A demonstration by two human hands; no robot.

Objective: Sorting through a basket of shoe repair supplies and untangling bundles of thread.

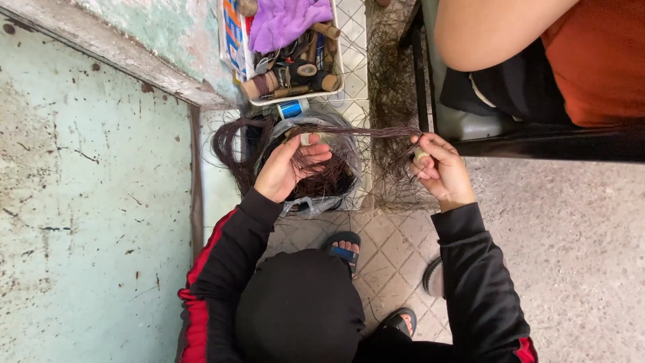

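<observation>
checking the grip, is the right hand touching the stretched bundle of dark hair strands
Touching. The head view shows the right hand pinching the end of the stretched bundle of dark hair strands between its fingertips, with no gap.

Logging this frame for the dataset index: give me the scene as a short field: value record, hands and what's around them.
left hand: left hand pinching one end of a strand of dark hair, over a plastic bag of hair
right hand: right hand pinching the other end, a small pale object between the fingers
strand state: stretched roughly level between both hands
above hands: white basket with spools, tools and a purple cloth
floor: tiled, loose hair piled on it
nearby: another person's arm, upper right
</observation>
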